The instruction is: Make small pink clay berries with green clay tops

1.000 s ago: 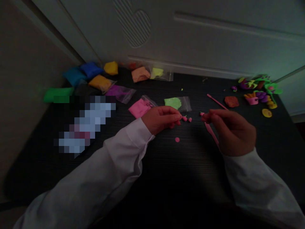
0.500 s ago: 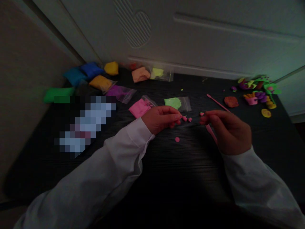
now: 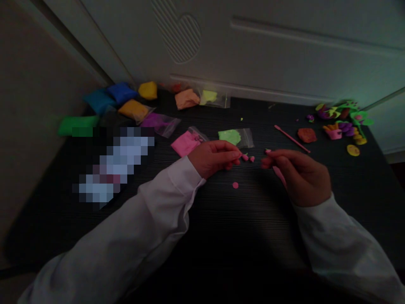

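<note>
My left hand (image 3: 217, 158) is closed in a pinch; whatever lies between its fingertips is too small or hidden to make out. Right beside those fingertips are two small pink clay pieces (image 3: 252, 159), one with a green tip. My right hand (image 3: 300, 175) is also pinched, its fingertips apart from the left ones, and I cannot see what they hold. Another small pink clay piece with a green top (image 3: 267, 151) shows just behind the right fingers. A pink modelling tool (image 3: 279, 175) lies partly hidden under the right hand. A flat pink clay disc (image 3: 235, 185) lies nearer me.
Bags of pink clay (image 3: 185, 143) and light green clay (image 3: 230, 137) lie behind my left hand. More coloured clay packs (image 3: 134, 109) line the back left. A thin pink stick (image 3: 291, 138), a reddish-brown lump (image 3: 306, 135) and finished clay figures (image 3: 333, 133) are at right.
My right hand has shifted slightly left, uncovering the lower end of the thin pink stick. The left hand and the small clay pieces stay in place.
</note>
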Demonstrator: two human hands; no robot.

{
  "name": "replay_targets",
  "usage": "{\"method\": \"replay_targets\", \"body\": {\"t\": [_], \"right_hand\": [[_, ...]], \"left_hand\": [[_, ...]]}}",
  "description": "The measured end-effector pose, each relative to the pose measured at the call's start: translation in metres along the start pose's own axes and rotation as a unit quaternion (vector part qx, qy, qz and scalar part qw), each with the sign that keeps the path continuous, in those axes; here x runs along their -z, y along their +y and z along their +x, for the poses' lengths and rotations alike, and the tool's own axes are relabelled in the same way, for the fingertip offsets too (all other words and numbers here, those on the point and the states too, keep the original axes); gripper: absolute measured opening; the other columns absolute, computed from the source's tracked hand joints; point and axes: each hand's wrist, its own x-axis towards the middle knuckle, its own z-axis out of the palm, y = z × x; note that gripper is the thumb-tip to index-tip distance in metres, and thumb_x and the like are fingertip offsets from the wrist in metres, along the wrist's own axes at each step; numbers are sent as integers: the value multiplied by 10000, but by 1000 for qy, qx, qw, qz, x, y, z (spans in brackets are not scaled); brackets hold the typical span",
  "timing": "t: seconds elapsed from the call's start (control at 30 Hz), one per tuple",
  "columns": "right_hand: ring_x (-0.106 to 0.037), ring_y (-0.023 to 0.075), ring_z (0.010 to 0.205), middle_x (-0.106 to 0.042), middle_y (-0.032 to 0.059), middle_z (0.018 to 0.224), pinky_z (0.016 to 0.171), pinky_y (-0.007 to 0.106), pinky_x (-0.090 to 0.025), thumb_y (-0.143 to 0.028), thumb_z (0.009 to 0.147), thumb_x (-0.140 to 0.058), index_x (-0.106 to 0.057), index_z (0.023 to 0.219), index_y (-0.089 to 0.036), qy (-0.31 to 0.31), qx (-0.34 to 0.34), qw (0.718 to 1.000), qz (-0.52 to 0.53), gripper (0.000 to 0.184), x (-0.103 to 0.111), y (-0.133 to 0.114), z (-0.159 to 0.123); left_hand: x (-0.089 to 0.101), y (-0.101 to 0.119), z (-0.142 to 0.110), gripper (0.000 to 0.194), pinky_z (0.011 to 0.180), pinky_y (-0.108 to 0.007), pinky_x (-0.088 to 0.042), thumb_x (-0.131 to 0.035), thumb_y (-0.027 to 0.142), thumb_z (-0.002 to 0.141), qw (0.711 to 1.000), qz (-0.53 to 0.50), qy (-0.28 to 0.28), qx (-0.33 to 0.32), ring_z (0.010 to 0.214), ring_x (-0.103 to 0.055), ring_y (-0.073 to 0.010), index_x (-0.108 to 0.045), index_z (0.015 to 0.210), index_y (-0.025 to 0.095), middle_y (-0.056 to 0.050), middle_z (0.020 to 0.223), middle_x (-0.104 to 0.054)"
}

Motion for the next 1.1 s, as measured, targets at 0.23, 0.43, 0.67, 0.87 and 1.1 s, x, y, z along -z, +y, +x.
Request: {"method": "replay_targets", "body": {"t": [0.23, 0.43, 0.67, 0.87, 1.1], "right_hand": [[-549, 103, 592, -602, -31, 652, 526, 231, -437, -238, 614, -674, -600, 698, -232, 50, 8, 999, 20, 112, -3, 9, -2], [-593, 115, 723, -643, -15, 799, 709, 295, -457, -216, 768, -516, -609, 920, -264, -5, -32, 989, 145, 184, -7, 8, -3], [-476, 99, 484, -518, -34, 527, 536, 293, -412, -339, 772, -493, -541, 657, -213, -7, -9, 958, 285, 177, -3, 14, 2], [-557, 98, 597, -602, -26, 651, 565, 249, -463, -242, 651, -648, -613, 748, -249, -15, -82, 952, 293, 104, 0, 11, 1], [-590, 83, 701, -647, -19, 780, 675, 224, -489, -196, 769, -518, -621, 902, -266, -63, -84, 936, 335, 182, -1, 6, -1]], "left_hand": [[0, 0, 0, 92, 493, -174, -345, -608, 140, 609, 1000, -3, -8, -3, 476, -490, -30, -578, 687, 101, 17, 566, -596], [0, -1, 0, 81, 496, -178, -345, -605, 131, 616, 1000, -4, -2, -9, 493, -500, -34, -579, 685, 98, 17, 570, -594], [0, -1, 1, 92, 490, -175, -348, -612, 134, 609, 1000, -5, -1, -7, 492, -503, -36, -574, 682, 94, 13, 563, -592], [1, -1, 1, 89, 486, -173, -345, -613, 131, 610, 1000, -6, -2, -7, 475, -496, -32, -578, 685, 98, 17, 565, -592], [1, -2, 2, 86, 486, -174, -346, -615, 140, 609, 1000, -3, -9, -15, 480, -501, -35, -590, 683, 102, 14, 569, -597]]}}
